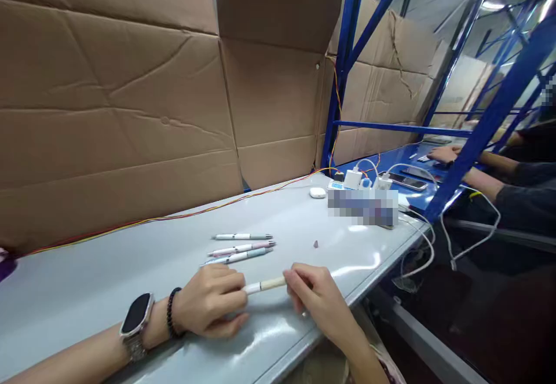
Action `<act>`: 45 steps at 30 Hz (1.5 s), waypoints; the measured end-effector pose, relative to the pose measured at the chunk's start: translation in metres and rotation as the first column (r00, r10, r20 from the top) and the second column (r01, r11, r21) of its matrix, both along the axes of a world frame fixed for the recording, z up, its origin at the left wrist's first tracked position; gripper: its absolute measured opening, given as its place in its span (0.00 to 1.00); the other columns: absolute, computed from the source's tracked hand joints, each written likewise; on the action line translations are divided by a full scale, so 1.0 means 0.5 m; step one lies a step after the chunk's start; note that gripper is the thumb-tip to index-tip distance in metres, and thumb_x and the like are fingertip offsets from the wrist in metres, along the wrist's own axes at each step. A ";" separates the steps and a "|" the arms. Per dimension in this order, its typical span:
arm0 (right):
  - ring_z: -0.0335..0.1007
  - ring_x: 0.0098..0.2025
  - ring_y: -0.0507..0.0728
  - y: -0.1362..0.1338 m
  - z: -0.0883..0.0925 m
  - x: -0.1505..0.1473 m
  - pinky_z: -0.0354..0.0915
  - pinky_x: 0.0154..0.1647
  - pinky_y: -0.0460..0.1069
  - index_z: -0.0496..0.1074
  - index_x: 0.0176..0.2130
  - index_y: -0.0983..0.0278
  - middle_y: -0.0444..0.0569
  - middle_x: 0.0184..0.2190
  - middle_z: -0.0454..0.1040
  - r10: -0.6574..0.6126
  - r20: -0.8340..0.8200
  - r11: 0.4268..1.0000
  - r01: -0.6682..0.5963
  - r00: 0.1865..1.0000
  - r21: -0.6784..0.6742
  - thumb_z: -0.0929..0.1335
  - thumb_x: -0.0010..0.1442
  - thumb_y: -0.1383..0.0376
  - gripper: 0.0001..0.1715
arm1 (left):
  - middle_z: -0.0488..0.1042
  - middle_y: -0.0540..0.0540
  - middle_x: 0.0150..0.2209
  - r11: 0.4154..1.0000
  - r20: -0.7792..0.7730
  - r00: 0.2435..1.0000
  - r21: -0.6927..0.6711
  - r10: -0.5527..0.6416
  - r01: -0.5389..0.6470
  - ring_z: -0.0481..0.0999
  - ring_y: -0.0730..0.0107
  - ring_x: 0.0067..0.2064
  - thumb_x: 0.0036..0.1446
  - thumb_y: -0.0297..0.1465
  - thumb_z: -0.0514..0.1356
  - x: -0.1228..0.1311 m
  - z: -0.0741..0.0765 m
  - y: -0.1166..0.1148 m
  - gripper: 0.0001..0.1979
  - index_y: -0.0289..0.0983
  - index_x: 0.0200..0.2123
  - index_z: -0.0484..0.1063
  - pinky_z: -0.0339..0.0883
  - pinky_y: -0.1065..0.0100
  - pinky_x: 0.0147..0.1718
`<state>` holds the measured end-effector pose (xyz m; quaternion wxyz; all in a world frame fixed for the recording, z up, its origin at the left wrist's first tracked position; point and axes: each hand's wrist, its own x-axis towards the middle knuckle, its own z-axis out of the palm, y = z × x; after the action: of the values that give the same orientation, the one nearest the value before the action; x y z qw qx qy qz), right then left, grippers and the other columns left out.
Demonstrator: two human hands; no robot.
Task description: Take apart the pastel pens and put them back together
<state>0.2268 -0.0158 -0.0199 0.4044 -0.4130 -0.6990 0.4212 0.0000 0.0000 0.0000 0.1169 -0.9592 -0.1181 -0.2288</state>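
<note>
Pen [273, 283] is over the table [143, 256], our right hand [316, 296] pinching one end, our left hand [212, 302] holding the other under curled fingers; beyond, we see a closed white case [317, 193], contents hidden.

1. I count four pens [242, 237]: three on the table [108, 274], one held.
2. The person has two hands: left hand [215, 301], right hand [320, 298].
3. One watch [136, 314].
4. One beaded bracelet [171, 314].
5. At least two white plugs [353, 179].

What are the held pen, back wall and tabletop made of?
Held pen: probably plastic, judging by its smooth white-and-cream barrel. Back wall: cardboard, matte brown, visibly creased. Tabletop: glossy, bright reflections; coated metal or laminate, can't tell.
</note>
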 end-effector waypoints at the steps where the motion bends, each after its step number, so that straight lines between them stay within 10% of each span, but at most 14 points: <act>1: 0.55 0.20 0.48 0.000 0.002 0.001 0.52 0.23 0.44 0.63 0.24 0.65 0.39 0.15 0.61 -0.027 -0.060 1.000 0.028 0.998 0.012 0.58 0.64 0.53 0.24 | 0.67 0.48 0.25 0.999 0.018 0.999 0.008 0.050 -0.050 0.62 0.70 0.23 0.57 0.28 0.48 0.000 0.000 0.006 0.07 0.38 0.28 0.61 0.53 0.68 0.22; 6: 0.64 0.31 0.52 0.003 0.006 0.013 0.61 0.31 0.46 0.65 0.35 0.63 0.45 0.29 0.68 -0.244 -0.249 0.952 0.280 0.937 0.122 0.57 0.64 0.55 0.16 | 0.69 0.43 0.38 0.943 0.065 0.941 -0.034 0.332 -0.331 0.67 0.64 0.37 0.59 0.27 0.51 -0.015 -0.002 0.045 0.08 0.38 0.41 0.65 0.61 0.65 0.36; 13: 0.62 0.48 0.60 0.043 -0.007 0.056 0.61 0.47 0.56 0.67 0.40 0.63 0.52 0.43 0.69 -0.571 -0.046 0.694 0.512 0.820 0.506 0.59 0.63 0.63 0.11 | 0.68 0.44 0.42 0.827 -0.018 0.835 -0.129 0.550 -0.548 0.65 0.60 0.43 0.63 0.34 0.47 -0.031 -0.005 0.082 0.10 0.38 0.35 0.66 0.60 0.61 0.42; 25: 0.59 0.55 0.64 0.062 -0.036 0.055 0.60 0.51 0.60 0.68 0.50 0.63 0.55 0.52 0.66 -0.521 0.419 0.830 0.326 0.744 0.452 0.58 0.62 0.66 0.19 | 0.64 0.42 0.49 0.835 -0.026 0.851 -0.181 0.524 -0.520 0.63 0.58 0.50 0.61 0.35 0.51 -0.028 -0.012 0.080 0.09 0.38 0.34 0.67 0.61 0.59 0.47; 45: 0.70 0.40 0.55 -0.002 0.011 -0.004 0.69 0.41 0.47 0.74 0.34 0.61 0.48 0.35 0.74 -0.156 -0.334 0.941 0.242 0.930 0.236 0.67 0.56 0.67 0.04 | 0.67 0.52 0.23 0.915 0.013 0.952 -0.281 0.306 -0.290 0.65 0.73 0.22 0.64 0.30 0.44 0.001 -0.014 0.024 0.08 0.38 0.33 0.58 0.55 0.73 0.23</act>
<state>0.2249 -0.0168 -0.0146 0.6032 -0.3511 -0.6319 0.3369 0.0007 0.0122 -0.0068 0.0124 -0.9299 -0.2967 -0.2169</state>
